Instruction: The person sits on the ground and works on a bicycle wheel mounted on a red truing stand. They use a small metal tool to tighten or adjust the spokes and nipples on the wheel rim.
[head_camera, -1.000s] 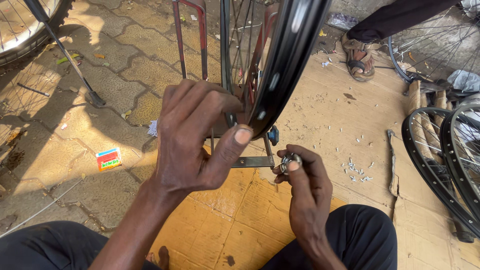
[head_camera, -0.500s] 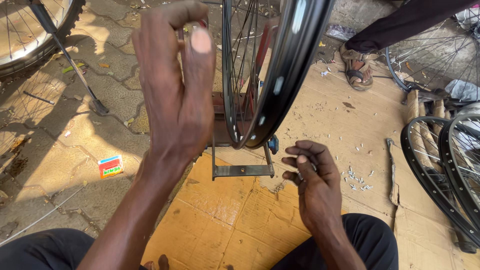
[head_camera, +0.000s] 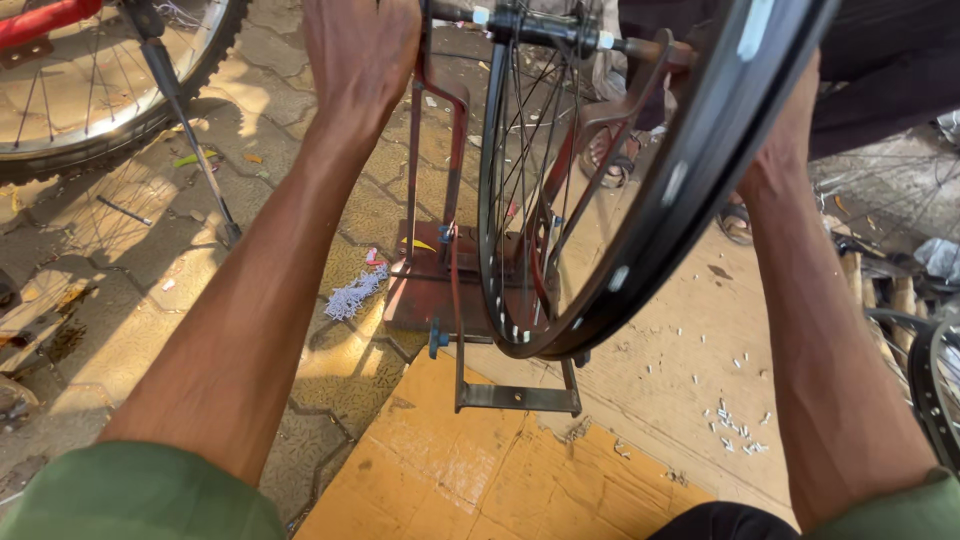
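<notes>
A black bicycle rim (head_camera: 640, 250) with thin spokes hangs upright in a red metal truing stand (head_camera: 455, 130); its hub and axle (head_camera: 540, 25) sit at the top of the view. My left hand (head_camera: 360, 60) is raised to the top of the stand's left upright, beside the axle end, with the fingertips cut off by the frame edge. My right hand (head_camera: 790, 130) reaches up behind the rim on the right side; the rim hides its fingers. Neither hand's grip shows.
The stand's base (head_camera: 520, 398) rests partly on brown cardboard (head_camera: 480, 470). Small silver spoke nipples (head_camera: 735, 425) are scattered on it, and a white pile of bits (head_camera: 350, 295) lies on the paving. A parked bicycle's wheel (head_camera: 100, 110) and kickstand (head_camera: 190, 130) stand at left. More rims (head_camera: 925, 400) lie at right.
Both hands have risen from low beside the rim to the top of the stand near the axle. The view has tilted up and closer to the wheel.
</notes>
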